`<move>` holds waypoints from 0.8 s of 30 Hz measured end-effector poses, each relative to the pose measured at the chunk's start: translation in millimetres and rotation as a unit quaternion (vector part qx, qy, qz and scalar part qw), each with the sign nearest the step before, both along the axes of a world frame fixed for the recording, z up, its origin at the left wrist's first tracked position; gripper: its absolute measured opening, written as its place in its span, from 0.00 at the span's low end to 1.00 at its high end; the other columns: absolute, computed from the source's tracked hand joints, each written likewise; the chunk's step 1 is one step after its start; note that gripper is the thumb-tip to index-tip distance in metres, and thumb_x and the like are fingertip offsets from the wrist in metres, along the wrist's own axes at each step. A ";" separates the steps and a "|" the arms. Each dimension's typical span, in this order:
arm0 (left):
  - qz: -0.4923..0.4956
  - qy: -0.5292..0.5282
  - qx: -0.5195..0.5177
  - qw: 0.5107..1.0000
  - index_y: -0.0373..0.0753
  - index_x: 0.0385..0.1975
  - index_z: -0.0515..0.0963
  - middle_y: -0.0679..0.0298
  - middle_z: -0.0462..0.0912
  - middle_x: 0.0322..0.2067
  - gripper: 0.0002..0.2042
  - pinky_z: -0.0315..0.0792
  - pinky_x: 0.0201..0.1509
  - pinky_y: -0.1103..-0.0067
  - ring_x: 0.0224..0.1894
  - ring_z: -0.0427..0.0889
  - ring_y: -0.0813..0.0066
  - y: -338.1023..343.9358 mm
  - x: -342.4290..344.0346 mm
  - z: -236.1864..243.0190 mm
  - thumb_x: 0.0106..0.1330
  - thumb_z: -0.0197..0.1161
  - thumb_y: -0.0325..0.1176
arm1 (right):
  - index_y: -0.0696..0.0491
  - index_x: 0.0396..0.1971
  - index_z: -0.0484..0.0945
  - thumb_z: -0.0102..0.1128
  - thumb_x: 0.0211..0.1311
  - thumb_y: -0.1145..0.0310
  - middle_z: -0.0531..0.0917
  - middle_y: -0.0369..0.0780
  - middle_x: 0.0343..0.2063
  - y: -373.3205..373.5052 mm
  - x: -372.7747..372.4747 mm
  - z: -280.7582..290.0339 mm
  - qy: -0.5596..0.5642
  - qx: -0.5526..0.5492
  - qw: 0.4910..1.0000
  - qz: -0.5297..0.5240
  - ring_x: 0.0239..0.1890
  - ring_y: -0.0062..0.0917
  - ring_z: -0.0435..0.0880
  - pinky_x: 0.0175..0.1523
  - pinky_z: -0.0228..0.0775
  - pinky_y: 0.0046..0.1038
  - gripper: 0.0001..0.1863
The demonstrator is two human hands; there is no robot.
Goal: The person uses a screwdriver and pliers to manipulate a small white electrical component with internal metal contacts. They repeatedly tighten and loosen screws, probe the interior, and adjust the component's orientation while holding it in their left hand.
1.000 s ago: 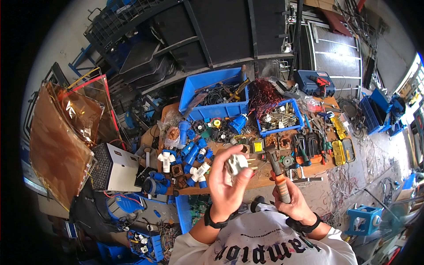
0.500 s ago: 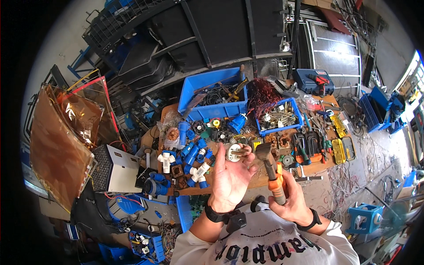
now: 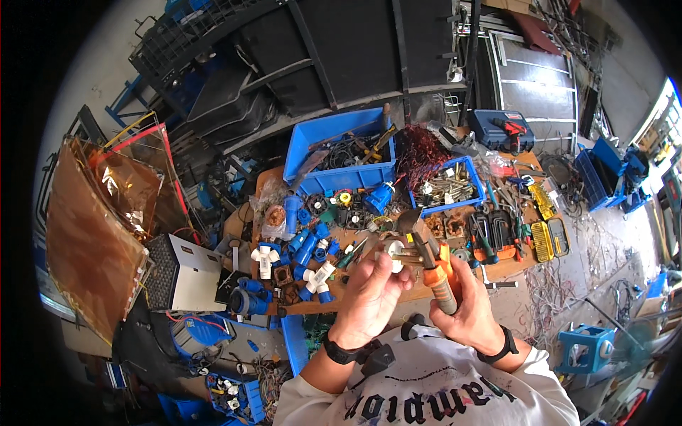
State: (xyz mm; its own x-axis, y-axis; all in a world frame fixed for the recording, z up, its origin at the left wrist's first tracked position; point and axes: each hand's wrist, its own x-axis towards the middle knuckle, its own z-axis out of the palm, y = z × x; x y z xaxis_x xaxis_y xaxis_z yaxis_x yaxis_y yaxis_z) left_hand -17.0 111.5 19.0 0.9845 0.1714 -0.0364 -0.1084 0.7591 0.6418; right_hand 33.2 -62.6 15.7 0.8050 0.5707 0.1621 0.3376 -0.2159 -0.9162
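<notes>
My left hand [image 3: 366,298] pinches a small white round part with metal prongs [image 3: 395,257] between thumb and fingers, its prongs pointing right. The prong tips reach right up to the hammer; whether they touch it I cannot tell. In my right hand [image 3: 465,312] is a hammer [image 3: 445,287] with an orange and grey handle, head up and tilted left. Both hands are raised in front of the near edge of the wooden workbench [image 3: 369,307]. White tee fittings [image 3: 317,279] and blue pipe fittings [image 3: 305,247] lie on the bench left of my left hand.
Behind the fittings stands a large blue crate [image 3: 346,176] of tools and cable. A smaller blue tray [image 3: 480,202] holds metal pieces. Pliers, clamps and a yellow bit case [image 3: 543,242] lie at the right. A white box [image 3: 188,273] stands left of the bench.
My left hand has turned from palm-up to a pinch around the white pronged part, bringing it right towards the hammer. The hammer head has shifted slightly left and up.
</notes>
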 end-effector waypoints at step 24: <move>0.028 -0.041 0.384 0.922 0.39 0.42 0.65 0.68 0.69 0.38 0.13 0.68 0.33 0.83 0.28 0.69 0.84 14.3 15.2 -36.2 0.64 0.62 0.23 | 0.60 0.58 0.63 0.58 0.42 0.79 0.73 0.31 0.23 -5.0 15.4 21.0 0.022 0.029 0.999 -0.007 0.23 0.14 0.69 0.31 0.64 0.19 0.36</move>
